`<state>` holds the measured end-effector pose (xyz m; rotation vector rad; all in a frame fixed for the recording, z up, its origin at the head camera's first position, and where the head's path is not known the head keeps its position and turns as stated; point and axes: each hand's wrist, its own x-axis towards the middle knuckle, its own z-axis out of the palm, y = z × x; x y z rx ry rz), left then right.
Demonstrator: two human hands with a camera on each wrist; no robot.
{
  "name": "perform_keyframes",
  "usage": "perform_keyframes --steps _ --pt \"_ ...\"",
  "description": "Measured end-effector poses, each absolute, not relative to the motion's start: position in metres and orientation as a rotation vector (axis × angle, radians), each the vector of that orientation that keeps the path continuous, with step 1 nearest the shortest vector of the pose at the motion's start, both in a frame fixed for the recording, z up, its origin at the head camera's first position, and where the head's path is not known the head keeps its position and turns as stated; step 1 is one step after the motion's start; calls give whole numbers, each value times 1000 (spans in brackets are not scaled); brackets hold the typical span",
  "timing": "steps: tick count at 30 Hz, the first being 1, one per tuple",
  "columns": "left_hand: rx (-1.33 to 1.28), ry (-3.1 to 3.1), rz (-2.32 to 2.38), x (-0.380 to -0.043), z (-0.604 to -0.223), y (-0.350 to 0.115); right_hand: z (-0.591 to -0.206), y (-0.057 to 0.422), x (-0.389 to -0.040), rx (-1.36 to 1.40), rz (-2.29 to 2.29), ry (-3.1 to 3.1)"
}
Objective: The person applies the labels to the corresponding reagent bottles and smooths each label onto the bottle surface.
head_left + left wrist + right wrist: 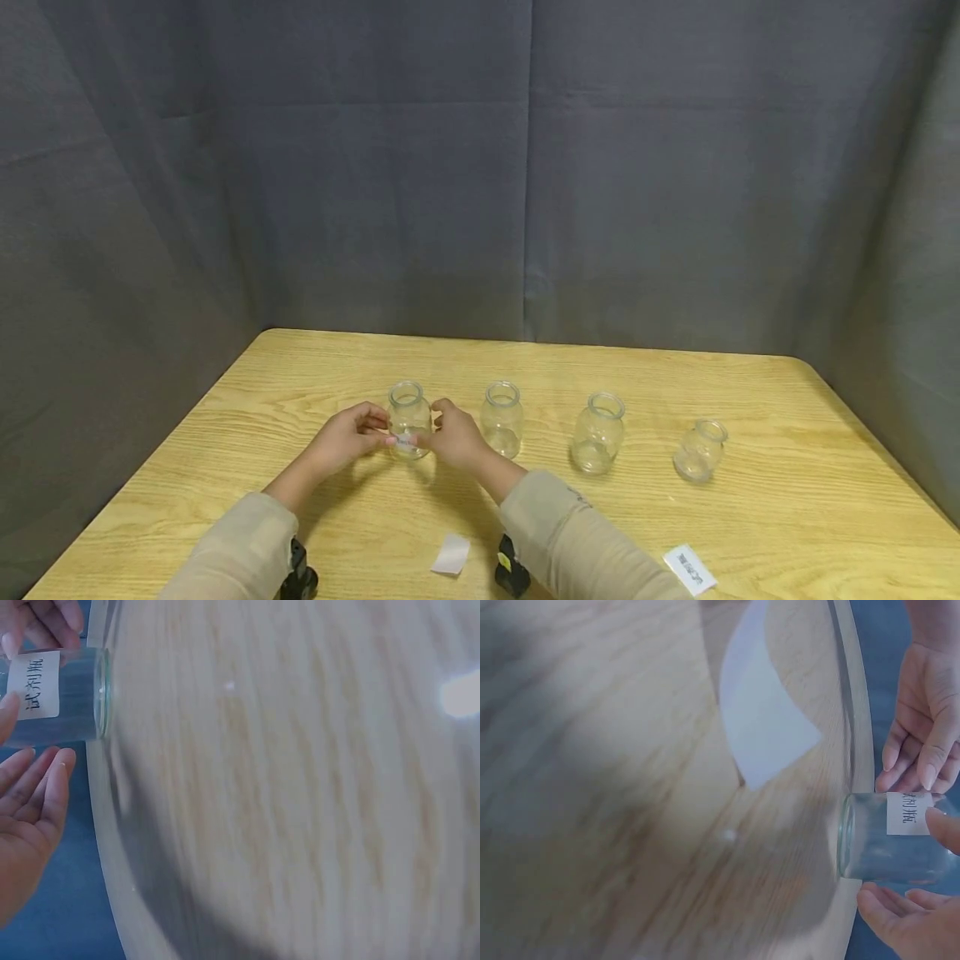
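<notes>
Clear glass jar (408, 417) upright on the desk (315, 367), leftmost in a row of four. White label (907, 817) on the jar's near face, bearing the characters 试剂瓶, partly covered by thumbs. Left hand (348, 437) at the jar's left side, right hand (457, 437) at the right; neither evidently nearer. Fingers of both hands relaxed, loosely cupped beside the glass; thumbs on the label, one toward each end. Firm grip on the glass not confirmed. Key relation: jar axis vertical, midway between the hands; label text running left to right, thumb to thumb. Judged step: pressing the label flat, evenness dependent on level thumbs. Farther right: second jar (502, 421), third jar (597, 433), small jar (701, 451). Nearer: blank paper (451, 554), printed slip (689, 569).
</notes>
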<state>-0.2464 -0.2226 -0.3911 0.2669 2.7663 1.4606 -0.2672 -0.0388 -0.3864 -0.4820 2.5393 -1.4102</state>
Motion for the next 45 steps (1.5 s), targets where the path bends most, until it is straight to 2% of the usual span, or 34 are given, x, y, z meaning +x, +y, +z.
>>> perform_keyframes --steps 14,27,45 --pt "247 2813 1390 -230 -383 -224 -376 -14 -247 -603 -1390 2446" --pt "358 2707 1507 -214 -374 -213 -366 20 -233 -742 -1397 2400" --pt "494 2448 1616 -200 -371 -175 -360 72 -212 -885 -1163 2397"
